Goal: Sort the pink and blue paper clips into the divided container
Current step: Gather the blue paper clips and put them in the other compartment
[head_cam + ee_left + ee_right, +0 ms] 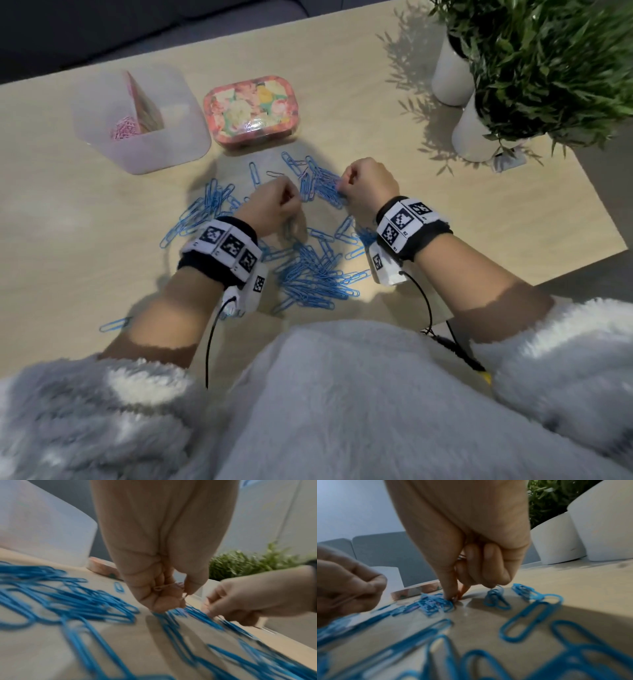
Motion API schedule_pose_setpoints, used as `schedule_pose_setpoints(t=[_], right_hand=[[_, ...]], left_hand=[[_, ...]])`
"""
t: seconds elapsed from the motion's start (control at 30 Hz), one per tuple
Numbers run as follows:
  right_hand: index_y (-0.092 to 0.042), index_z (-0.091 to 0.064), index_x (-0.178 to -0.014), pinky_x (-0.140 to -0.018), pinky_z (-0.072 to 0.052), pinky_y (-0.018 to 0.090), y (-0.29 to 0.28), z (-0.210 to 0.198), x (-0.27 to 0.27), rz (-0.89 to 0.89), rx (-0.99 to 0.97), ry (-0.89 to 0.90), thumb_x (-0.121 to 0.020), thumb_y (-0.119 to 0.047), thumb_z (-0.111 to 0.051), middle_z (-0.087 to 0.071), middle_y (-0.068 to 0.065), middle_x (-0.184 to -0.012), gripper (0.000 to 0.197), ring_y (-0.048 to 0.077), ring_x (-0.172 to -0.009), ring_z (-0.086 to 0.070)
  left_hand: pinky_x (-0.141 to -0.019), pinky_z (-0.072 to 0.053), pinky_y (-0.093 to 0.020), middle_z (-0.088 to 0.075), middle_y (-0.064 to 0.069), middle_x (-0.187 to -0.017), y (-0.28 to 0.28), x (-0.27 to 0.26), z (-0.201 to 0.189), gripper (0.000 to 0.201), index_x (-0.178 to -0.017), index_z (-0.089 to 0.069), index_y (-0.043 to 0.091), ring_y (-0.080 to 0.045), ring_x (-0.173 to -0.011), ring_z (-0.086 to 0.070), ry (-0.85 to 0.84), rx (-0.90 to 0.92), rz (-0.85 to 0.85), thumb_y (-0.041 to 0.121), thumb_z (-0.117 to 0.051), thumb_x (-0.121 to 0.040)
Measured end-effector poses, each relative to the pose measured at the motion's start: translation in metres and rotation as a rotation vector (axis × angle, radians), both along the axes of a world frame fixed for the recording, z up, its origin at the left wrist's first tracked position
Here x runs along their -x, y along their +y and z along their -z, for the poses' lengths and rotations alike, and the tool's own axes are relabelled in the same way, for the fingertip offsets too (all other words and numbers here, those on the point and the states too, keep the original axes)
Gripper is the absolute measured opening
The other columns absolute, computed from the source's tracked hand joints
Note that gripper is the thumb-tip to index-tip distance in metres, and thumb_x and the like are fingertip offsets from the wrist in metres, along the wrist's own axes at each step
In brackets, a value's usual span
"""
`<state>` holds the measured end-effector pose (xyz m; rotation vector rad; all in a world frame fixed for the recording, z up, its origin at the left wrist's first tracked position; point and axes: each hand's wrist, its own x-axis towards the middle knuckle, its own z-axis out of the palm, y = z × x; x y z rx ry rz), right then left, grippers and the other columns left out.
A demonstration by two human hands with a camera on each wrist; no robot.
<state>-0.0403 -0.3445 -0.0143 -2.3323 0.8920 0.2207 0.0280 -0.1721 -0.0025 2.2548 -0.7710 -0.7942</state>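
The blue clips [308, 270] lie scattered on the table [462, 212], in loose heaps between and just beside both hands. The container [137, 116] stands at the far left, and its left compartment already has pink clips [125, 128] in it; the right compartment seems to have none, probably because the person takes the pink ones out first.

The left hand [274, 205] is curled, and in the left wrist view its fingers hold a few pink clips [171, 586] against the palm. I think it keeps them there as a small store, so that one trip to the container is enough.

The right hand [368, 183] has its thumb and forefinger pressed together down into a heap of clips at the far side, and the other fingers are folded in. Something seems tucked under the folded fingers, but whether the fingertips have caught a clip, and of what colour, I cannot tell.

A floral tin [251, 111] stands just right of the container, and two white pots [472, 126] with plants stand at the far right.
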Motion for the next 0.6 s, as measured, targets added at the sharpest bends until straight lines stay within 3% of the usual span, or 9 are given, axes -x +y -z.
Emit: schedule_pose_setpoints(t=[0.07,0.13,0.23,0.27,0.37,0.47,0.6], right_hand=[[-0.014,-0.066,-0.073,-0.064,-0.039,0.023,0.002,0.001,-0.001,-0.054,-0.045,0.022,-0.079,-0.019,-0.063,-0.062,0.004,-0.072,0.008,0.020,-0.070,-0.056],[-0.008,-0.066,-0.070,-0.051,-0.037,0.022,0.000,0.002,0.004,-0.111,-0.146,0.045,-0.080,-0.016,-0.062,-0.055,0.006,-0.060,0.013,0.012,-0.052,-0.050],[-0.003,-0.058,-0.063,-0.034,-0.023,0.015,-0.008,0.000,0.017,-0.070,-0.407,-0.044,-0.082,-0.009,-0.060,-0.038,0.004,-0.042,0.020,0.004,-0.031,-0.028],[-0.004,-0.056,-0.063,-0.034,-0.020,0.014,-0.012,-0.001,0.021,-0.014,-0.495,-0.077,-0.083,-0.008,-0.060,-0.039,0.002,-0.041,0.021,0.006,-0.031,-0.027],[-0.003,-0.058,-0.070,-0.033,-0.024,0.014,-0.020,-0.006,0.026,0.179,-0.737,-0.131,-0.084,-0.002,-0.061,-0.051,0.010,-0.054,0.015,0.010,-0.038,-0.038],[-0.001,-0.057,-0.076,-0.034,-0.033,0.013,-0.025,-0.011,0.028,0.278,-0.964,-0.195,-0.087,0.007,-0.053,-0.061,0.005,-0.048,0.013,0.006,-0.037,-0.049],[-0.005,-0.058,-0.089,-0.036,-0.036,0.015,-0.021,-0.016,0.024,0.365,-1.103,-0.191,-0.089,0.007,-0.042,-0.055,0.002,-0.053,0.020,0.009,-0.040,-0.049]], left_hand=[[-0.066,-0.044,-0.030,-0.052,0.003,-0.075,0.006,-0.016,-0.002,0.004,-0.094,-0.050,0.011,-0.019,-0.075,-0.050,0.049,0.056,-0.086,0.010,-0.047,-0.092],[-0.061,-0.045,-0.027,-0.053,0.002,-0.075,0.006,-0.028,-0.003,0.016,-0.105,-0.051,0.010,-0.012,-0.064,-0.052,0.119,0.086,-0.197,0.008,-0.041,-0.094],[-0.055,-0.041,-0.016,-0.052,0.003,-0.071,0.000,-0.039,-0.004,0.020,-0.102,-0.052,0.012,0.003,-0.053,-0.055,0.126,0.089,-0.260,0.007,-0.033,-0.095],[-0.059,-0.043,-0.017,-0.054,0.001,-0.073,-0.002,-0.042,-0.003,0.016,-0.098,-0.052,0.011,0.002,-0.057,-0.057,0.071,0.068,-0.232,0.012,-0.037,-0.095],[-0.074,-0.044,-0.031,-0.060,-0.005,-0.087,-0.005,-0.046,0.002,0.021,-0.098,-0.054,0.008,-0.019,-0.078,-0.055,-0.131,-0.073,-0.124,0.027,-0.049,-0.093],[-0.080,-0.044,-0.037,-0.062,-0.014,-0.101,-0.006,-0.047,0.008,0.023,-0.103,-0.053,0.006,-0.028,-0.089,-0.057,-0.278,-0.152,-0.020,0.024,-0.055,-0.090],[-0.084,-0.043,-0.040,-0.062,-0.019,-0.108,-0.007,-0.047,0.009,0.022,-0.101,-0.056,0.002,-0.034,-0.098,-0.057,-0.340,-0.185,0.074,0.021,-0.055,-0.090]])
